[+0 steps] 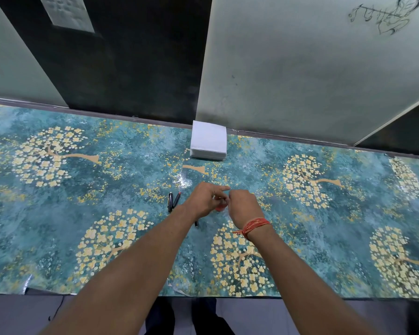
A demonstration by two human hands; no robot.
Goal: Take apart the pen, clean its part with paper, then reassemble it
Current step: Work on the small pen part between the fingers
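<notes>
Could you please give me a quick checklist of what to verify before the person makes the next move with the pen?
1. Both hands on one piece: left hand and right hand meet over a small reddish part: ok.
2. What that part is: mostly hidden by fingers: cannot tell.
3. Paper stack ready, at the table's far edge: ok.
4. A sheet already taken for cleaning: none seen: not ok.
5. Loose pen parts lying together left of the hands: ok.
6. Another dark piece under the left wrist, mostly hidden: cannot tell.
</notes>
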